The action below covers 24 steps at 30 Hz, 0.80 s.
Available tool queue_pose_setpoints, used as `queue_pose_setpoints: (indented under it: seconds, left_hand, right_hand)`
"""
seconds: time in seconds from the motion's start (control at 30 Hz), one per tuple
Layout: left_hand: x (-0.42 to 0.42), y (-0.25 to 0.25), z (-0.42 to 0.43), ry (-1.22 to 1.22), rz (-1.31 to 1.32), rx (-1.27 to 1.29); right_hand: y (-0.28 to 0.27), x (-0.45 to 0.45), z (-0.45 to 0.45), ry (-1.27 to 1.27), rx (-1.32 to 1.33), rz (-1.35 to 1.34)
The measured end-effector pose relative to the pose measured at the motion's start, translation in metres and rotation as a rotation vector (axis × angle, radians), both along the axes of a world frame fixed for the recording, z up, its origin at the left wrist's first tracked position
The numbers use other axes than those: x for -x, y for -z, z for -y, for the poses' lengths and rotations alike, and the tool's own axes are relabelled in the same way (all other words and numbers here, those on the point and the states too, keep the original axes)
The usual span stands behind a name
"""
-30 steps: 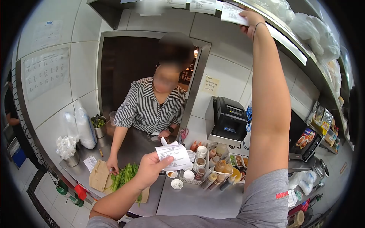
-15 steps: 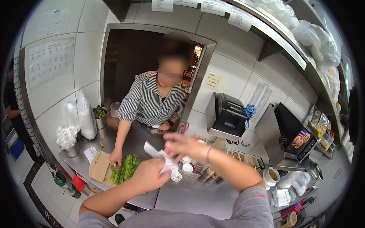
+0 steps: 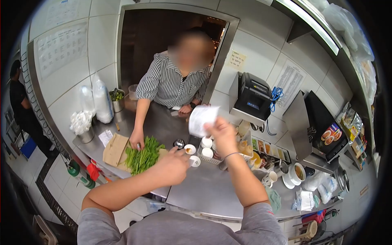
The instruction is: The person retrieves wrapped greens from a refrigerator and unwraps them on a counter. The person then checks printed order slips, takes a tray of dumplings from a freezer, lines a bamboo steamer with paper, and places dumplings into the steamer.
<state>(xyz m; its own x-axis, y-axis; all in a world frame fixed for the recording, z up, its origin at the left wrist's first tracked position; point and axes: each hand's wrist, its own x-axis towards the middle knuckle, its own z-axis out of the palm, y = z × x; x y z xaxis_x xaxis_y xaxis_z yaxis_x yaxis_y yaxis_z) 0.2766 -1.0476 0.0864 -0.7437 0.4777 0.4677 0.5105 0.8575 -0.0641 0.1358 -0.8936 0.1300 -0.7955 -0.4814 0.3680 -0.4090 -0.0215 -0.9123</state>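
Receipt (image 3: 201, 121) is held above the counter (image 3: 200, 188), right of the greens (image 3: 143, 158). From the left: a co-worker's hand (image 3: 136, 138) is at the greens, which lie on brown paper (image 3: 115, 149); the left hand (image 3: 172, 166), fingers slightly apart with nothing visible in them, is near a sauce cup (image 3: 190, 149); the right hand (image 3: 224, 136) has the receipt pinched between thumb and fingers; a printer (image 3: 254, 96) stands to its right.

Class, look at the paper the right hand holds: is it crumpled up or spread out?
Spread out: the paper shows a broad white face, pinched at one edge by the right hand. Any fold behind: cannot tell.
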Motion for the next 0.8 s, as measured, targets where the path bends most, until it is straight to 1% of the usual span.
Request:
queue_pose_setpoints:
  seconds: [0.07,0.13,0.17,0.2,0.27,0.3,0.33,0.43,0.53,0.6,0.63,0.8]
  left_hand:
    - [-0.013,-0.014,0.005,-0.171,0.536,-0.252]
    - [-0.023,0.003,0.022,-0.111,0.499,-0.925]
    - [-0.028,0.004,0.024,0.09,0.633,-1.454]
    - [-0.038,0.003,0.034,0.223,0.683,-1.663]
    - [-0.078,-0.02,0.044,0.337,0.684,-1.852]
    - [-0.094,-0.017,0.054,0.394,0.69,-1.899]
    - [-0.11,-0.013,0.064,0.448,0.685,-1.949]
    - [-0.168,-0.004,0.089,0.337,0.679,-2.025]
    - [-0.23,-0.003,0.104,0.252,0.646,-2.082]
    - [-0.261,-0.004,0.107,0.168,0.651,-2.006]
    - [-0.276,0.0,0.11,0.156,0.634,-2.015]
    - [-0.349,-0.001,0.104,0.063,0.51,-2.025]
  right_hand:
    - [-0.026,-0.031,-0.011,-0.064,0.359,0.134]
    - [-0.034,-0.068,-0.015,-0.194,0.52,0.143]
    - [-0.029,-0.084,-0.014,-0.248,0.523,0.152]
    - [-0.023,-0.099,-0.008,-0.25,0.525,0.166]
    - [-0.006,-0.133,0.009,-0.227,0.365,0.205]
    - [0.006,-0.145,0.02,-0.207,0.274,0.191]
    - [0.012,-0.159,0.029,-0.222,0.263,0.232]
    - [0.027,-0.2,0.053,-0.228,0.213,0.274]
    - [0.038,-0.244,0.074,-0.289,0.215,0.232]
    - [0.033,-0.269,0.081,-0.309,0.181,0.267]
    - [0.034,-0.283,0.085,-0.306,0.161,0.272]
    - [0.037,-0.324,0.097,-0.446,0.129,0.256]
